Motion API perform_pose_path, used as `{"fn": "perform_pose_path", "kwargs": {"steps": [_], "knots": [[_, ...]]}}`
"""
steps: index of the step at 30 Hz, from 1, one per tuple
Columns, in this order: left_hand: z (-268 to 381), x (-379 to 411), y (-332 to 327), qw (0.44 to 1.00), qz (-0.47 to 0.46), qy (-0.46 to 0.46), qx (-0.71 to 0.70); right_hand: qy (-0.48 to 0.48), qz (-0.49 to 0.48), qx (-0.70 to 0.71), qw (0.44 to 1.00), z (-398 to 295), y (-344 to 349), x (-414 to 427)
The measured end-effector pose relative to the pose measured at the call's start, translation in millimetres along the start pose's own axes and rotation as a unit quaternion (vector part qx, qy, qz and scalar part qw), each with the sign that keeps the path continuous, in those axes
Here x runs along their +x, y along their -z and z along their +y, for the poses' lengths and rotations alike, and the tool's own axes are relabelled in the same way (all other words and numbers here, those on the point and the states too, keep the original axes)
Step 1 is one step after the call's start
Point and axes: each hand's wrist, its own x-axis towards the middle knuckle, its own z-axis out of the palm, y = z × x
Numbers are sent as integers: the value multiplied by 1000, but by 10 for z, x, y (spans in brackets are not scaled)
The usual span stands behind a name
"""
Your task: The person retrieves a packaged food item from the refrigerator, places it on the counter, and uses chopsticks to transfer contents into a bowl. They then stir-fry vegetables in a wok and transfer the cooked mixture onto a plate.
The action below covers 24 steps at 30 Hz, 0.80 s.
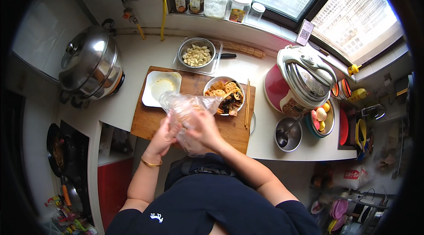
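Observation:
Both my hands hold a clear plastic bag (188, 107), blurred by motion, above the front of a wooden cutting board (225, 135). My left hand (165, 134) grips the bag's left side; a gold bangle circles that wrist. From the right, my right hand (207, 130) presses on the bag, whose contents I cannot make out. Behind the bag sits a white square dish (161, 86) with a little yellowish residue. To its right, a white bowl (228, 95) holds lotus root slices and dark pieces. A pair of wooden chopsticks (247, 104) lies along the board's right side.
Peeled garlic cloves fill a steel bowl (196, 52) behind the board, near a black knife handle (228, 55). A large steamer pot (91, 62) stands left. On the right are a pressure cooker (301, 77), a steel pot with a ladle (288, 135) and a fruit bowl (321, 119).

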Motion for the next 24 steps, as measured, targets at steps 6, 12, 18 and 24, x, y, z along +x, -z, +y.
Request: {"fn": "perform_pose_path", "kwargs": {"steps": [6,12,18,24], "knots": [[-401,260,123,982,124,-132,58,54,-180,150,971,-20,309,-119],[-379,364,392,964,174,-169,111,34,38,-350,935,1541,1038,-256],[-487,451,319,971,179,-139,74,231,-96,-536,806,2282,1190,-126],[-487,334,328,970,179,-123,106,323,-194,-529,761,2330,1329,114]]}}
